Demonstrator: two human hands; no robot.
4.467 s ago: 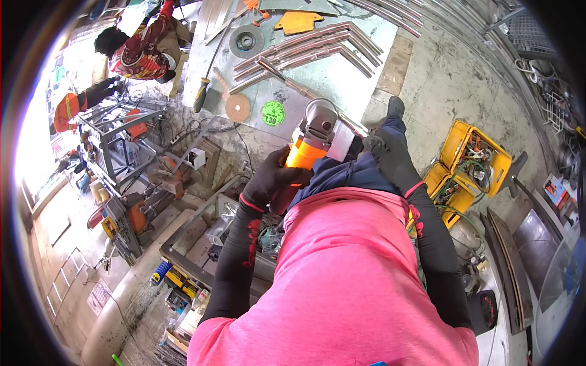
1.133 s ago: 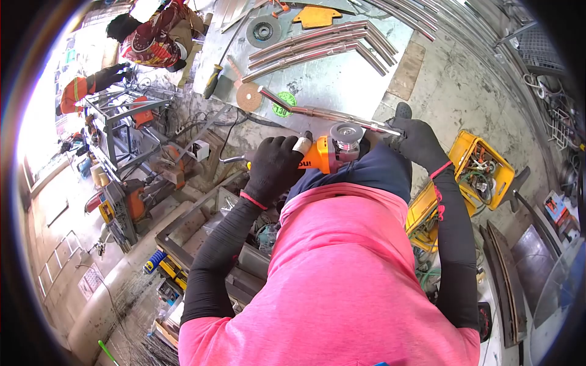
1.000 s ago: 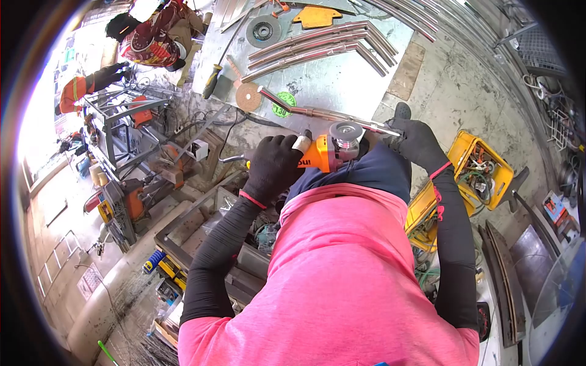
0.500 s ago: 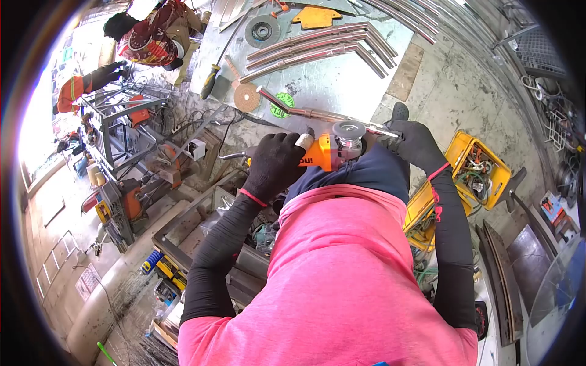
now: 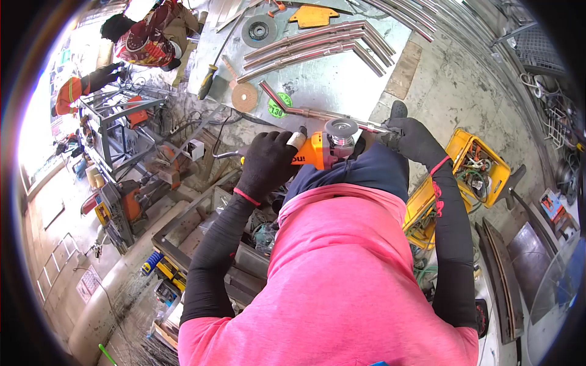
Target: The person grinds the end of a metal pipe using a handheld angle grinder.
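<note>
My left hand (image 5: 267,160), in a black glove, is wrapped round the body of an orange angle grinder (image 5: 313,154). The grinder's grey disc (image 5: 341,129) faces up, close beside a bent metal tube (image 5: 317,114). Gloved in black as well, my right hand (image 5: 416,141) grips the near end of that tube. The tube's far end angles up over the metal-topped table (image 5: 342,91), near a round green sticker (image 5: 279,104). Both hands are in front of my waist, above my dark trousers.
More bent tubes (image 5: 317,44) lie on the table with a flap disc (image 5: 259,30), a tan disc (image 5: 245,97) and a yellow-black handled tool (image 5: 207,82). A yellow crate (image 5: 500,177) stands right. Two people work at upper left, near a metal frame (image 5: 110,122).
The grinder and my left hand have shifted slightly left, and the grinder has tilted. The tube's far end has swung up a little. My right hand keeps its hold.
</note>
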